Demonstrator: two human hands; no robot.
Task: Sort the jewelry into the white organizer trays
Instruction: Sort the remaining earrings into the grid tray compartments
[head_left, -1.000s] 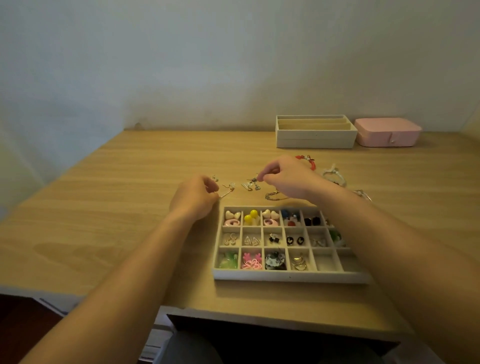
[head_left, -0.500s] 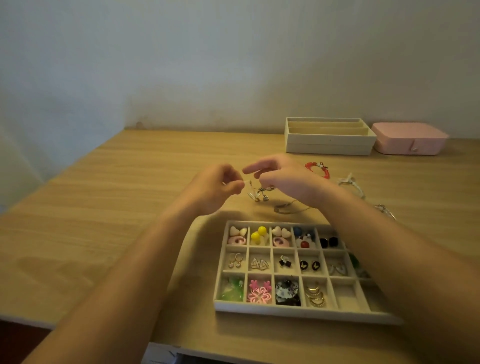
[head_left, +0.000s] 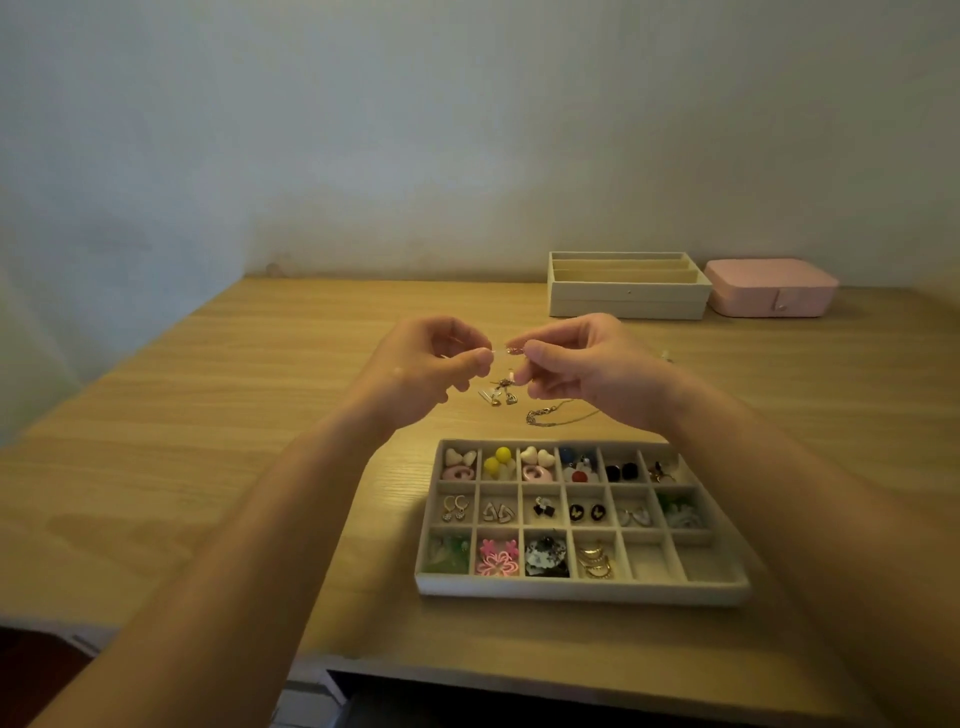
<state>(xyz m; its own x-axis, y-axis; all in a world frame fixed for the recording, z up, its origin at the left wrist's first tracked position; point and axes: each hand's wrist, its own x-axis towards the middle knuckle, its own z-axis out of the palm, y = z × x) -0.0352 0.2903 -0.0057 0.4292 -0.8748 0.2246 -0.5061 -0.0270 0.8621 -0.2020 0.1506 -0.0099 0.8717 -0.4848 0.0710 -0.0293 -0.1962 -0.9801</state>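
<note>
Small gold-coloured wire earring (head_left: 514, 351) held above the pale wooden tabletop (head_left: 208, 467), at 12 o'clock from the white compartmented organizer tray (head_left: 582, 591). I see left hand (head_left: 431, 366) and right hand (head_left: 589, 371), each grip pinching it narrowly (light, bendable, I judge; take the hook).

Off-white on compartment tray (head_left: 582, 590) and slotted tray (head_left: 623, 306). Pale pink on closed case (head_left: 769, 288). Light wood grain on table (head_left: 208, 467). In compartments: yellow balls (head_left: 496, 460), pink flower cut-outs (head_left: 497, 558), green pieces (head_left: 447, 553), black studs (head_left: 621, 472), cream hearts (head_left: 460, 457), black-and-white mottled disc (head_left: 546, 556).
</note>
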